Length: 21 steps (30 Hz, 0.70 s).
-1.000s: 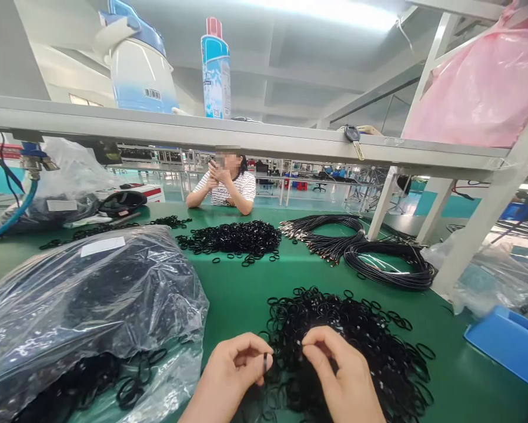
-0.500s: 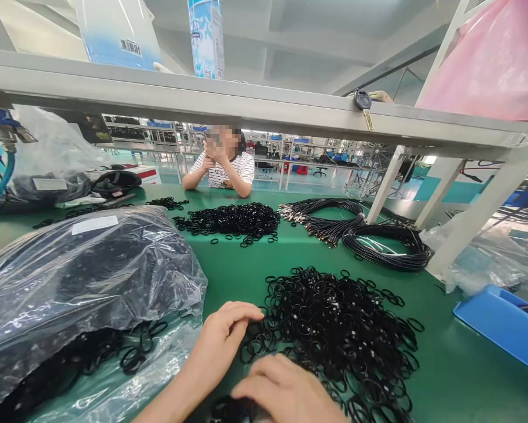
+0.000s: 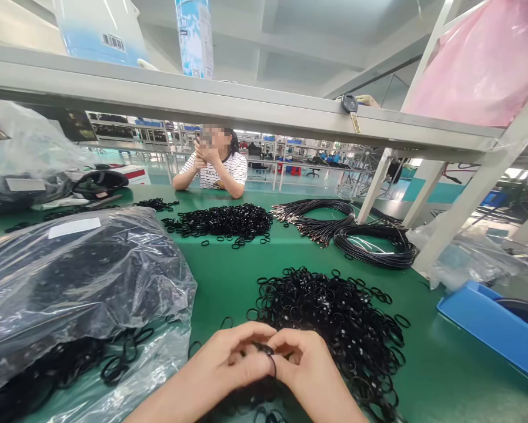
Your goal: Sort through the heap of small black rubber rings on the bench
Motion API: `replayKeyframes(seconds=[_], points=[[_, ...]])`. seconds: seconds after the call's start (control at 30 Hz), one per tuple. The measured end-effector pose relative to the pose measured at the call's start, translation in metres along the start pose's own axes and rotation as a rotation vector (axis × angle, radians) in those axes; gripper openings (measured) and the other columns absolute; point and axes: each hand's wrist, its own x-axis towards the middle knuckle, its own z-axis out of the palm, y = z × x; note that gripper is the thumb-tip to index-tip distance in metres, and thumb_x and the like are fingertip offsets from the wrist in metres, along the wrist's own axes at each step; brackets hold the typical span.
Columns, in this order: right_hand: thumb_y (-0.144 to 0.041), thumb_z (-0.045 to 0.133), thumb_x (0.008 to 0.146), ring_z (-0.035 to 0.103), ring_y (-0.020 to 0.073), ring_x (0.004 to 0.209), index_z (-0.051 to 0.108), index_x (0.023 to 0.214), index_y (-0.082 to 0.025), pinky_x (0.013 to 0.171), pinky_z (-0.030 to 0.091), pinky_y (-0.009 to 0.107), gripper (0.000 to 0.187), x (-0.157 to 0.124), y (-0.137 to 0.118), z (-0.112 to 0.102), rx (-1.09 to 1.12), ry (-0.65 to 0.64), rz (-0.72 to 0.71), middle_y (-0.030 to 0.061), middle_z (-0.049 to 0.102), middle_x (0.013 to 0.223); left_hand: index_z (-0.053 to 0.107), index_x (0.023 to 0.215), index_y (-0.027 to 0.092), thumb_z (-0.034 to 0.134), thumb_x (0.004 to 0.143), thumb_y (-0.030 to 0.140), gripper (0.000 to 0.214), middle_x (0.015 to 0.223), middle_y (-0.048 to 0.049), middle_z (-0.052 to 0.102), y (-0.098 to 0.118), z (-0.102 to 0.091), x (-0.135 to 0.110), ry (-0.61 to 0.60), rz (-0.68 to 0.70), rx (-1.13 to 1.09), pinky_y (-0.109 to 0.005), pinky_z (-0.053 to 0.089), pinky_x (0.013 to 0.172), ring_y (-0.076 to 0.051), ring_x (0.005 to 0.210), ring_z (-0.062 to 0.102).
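Close together at the near edge of the pile, my left hand [image 3: 240, 355] and my right hand [image 3: 301, 358] pinch small black rings [image 3: 264, 349] between their fingertips. One ring shows at the thumbs; how many more are held I cannot make out. Just beyond and to the right spreads a big heap of loose black rings [image 3: 330, 317] on the green table mat [image 3: 229, 276]. A few more rings lie under my wrists. To the left, a clear plastic bag [image 3: 127, 264] full of black rings lies with its mouth open toward me, rings spilling out.
A second ring pile [image 3: 224, 221] lies farther back, beside coiled black cables [image 3: 374, 245]. At right stands a blue bin [image 3: 493, 329] near a shelf post [image 3: 449, 229]. A shelf [image 3: 246, 106] crosses overhead with a hanging key [image 3: 350, 106]. Across the table sits a person [image 3: 213, 167] in a striped shirt.
My left hand has come back from the heap's left edge, and my right hand has risen to meet it. Their fingertips now join over black rings. The view has shifted slightly right.
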Motion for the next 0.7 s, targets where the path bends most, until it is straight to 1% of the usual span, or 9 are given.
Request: replayKeyframes(seconds=[0.07, 0.17, 0.27, 0.33, 0.4, 0.47, 0.53, 0.6, 0.7], points=[[-0.017, 0.066, 0.070, 0.058, 0.0160, 0.065, 0.071, 0.071, -0.017, 0.059, 0.043, 0.024, 0.006, 0.001, 0.001, -0.002, -0.003, 0.037, -0.022, 0.0015, 0.065, 0.072, 0.065, 0.109, 0.023, 0.067, 0.079, 0.034, 0.033, 0.083, 0.0008, 0.067, -0.006, 0.002, 0.002, -0.020, -0.014, -0.045, -0.021, 0.045, 0.060, -0.015, 0.070, 0.057], [-0.019, 0.061, 0.074, 0.059, 0.0154, 0.062, 0.069, 0.075, -0.016, 0.059, 0.044, 0.025, 0.009, 0.002, -0.001, -0.007, 0.090, 0.076, 0.021, 0.0011, 0.064, 0.067, 0.068, 0.096, 0.016, 0.060, 0.083, 0.034, 0.024, 0.069, 0.0010, 0.062, -0.018, 0.000, 0.007, 0.073, -0.069, -0.026, -0.021, 0.042, 0.053, -0.013, 0.059, 0.055], [-0.017, 0.058, 0.074, 0.058, 0.0140, 0.059, 0.067, 0.082, -0.015, 0.057, 0.044, 0.024, 0.012, 0.003, -0.004, -0.010, 0.152, 0.123, 0.044, -0.0002, 0.062, 0.065, 0.068, 0.092, 0.017, 0.056, 0.085, 0.038, 0.026, 0.061, 0.0060, 0.050, -0.021, -0.003, 0.010, 0.159, -0.094, 0.009, -0.017, 0.034, 0.047, -0.009, 0.052, 0.045], [-0.018, 0.057, 0.076, 0.059, 0.0141, 0.062, 0.065, 0.087, -0.015, 0.057, 0.043, 0.024, 0.014, 0.004, -0.006, -0.010, 0.168, 0.110, 0.044, 0.0007, 0.063, 0.068, 0.067, 0.090, 0.018, 0.053, 0.087, 0.042, 0.028, 0.058, 0.0090, 0.038, -0.019, -0.003, 0.009, 0.154, -0.096, -0.008, -0.016, 0.025, 0.042, -0.007, 0.047, 0.033], [-0.022, 0.059, 0.079, 0.061, 0.0149, 0.064, 0.062, 0.092, -0.015, 0.057, 0.043, 0.023, 0.015, 0.004, -0.007, -0.010, 0.173, 0.091, 0.050, 0.0016, 0.063, 0.073, 0.066, 0.088, 0.018, 0.050, 0.088, 0.046, 0.032, 0.058, 0.0093, 0.035, -0.016, -0.001, 0.008, 0.122, -0.080, -0.007, -0.016, 0.020, 0.041, -0.007, 0.047, 0.028], [-0.024, 0.062, 0.078, 0.063, 0.0157, 0.064, 0.059, 0.091, -0.016, 0.053, 0.042, 0.022, 0.016, 0.003, -0.008, -0.009, 0.162, 0.089, 0.065, 0.0010, 0.063, 0.072, 0.065, 0.082, 0.017, 0.051, 0.087, 0.048, 0.035, 0.057, 0.0088, 0.036, -0.014, 0.003, 0.007, 0.123, -0.053, 0.027, -0.017, 0.021, 0.042, -0.007, 0.049, 0.029], [-0.024, 0.062, 0.077, 0.065, 0.0164, 0.062, 0.058, 0.086, -0.016, 0.051, 0.042, 0.021, 0.013, 0.002, -0.009, -0.008, 0.116, 0.095, 0.077, 0.0008, 0.062, 0.069, 0.063, 0.076, 0.016, 0.054, 0.085, 0.049, 0.035, 0.055, 0.0089, 0.036, -0.015, 0.005, 0.008, 0.154, -0.027, 0.062, -0.018, 0.022, 0.043, -0.008, 0.048, 0.030], [-0.025, 0.061, 0.077, 0.065, 0.0172, 0.060, 0.059, 0.081, -0.016, 0.050, 0.043, 0.022, 0.011, 0.002, -0.009, -0.006, 0.052, 0.090, 0.086, 0.0016, 0.063, 0.067, 0.063, 0.078, 0.016, 0.058, 0.083, 0.048, 0.032, 0.052, 0.0102, 0.034, -0.016, 0.007, 0.009, 0.168, -0.020, 0.062, -0.018, 0.023, 0.043, -0.007, 0.046, 0.030], [-0.022, 0.060, 0.076, 0.064, 0.0166, 0.057, 0.061, 0.081, -0.016, 0.051, 0.045, 0.023, 0.008, 0.000, -0.011, -0.003, -0.025, 0.074, 0.086, 0.0012, 0.063, 0.065, 0.061, 0.080, 0.017, 0.059, 0.082, 0.048, 0.031, 0.055, 0.0093, 0.039, -0.017, 0.010, 0.009, 0.160, -0.019, 0.009, -0.018, 0.031, 0.048, -0.008, 0.049, 0.038]])
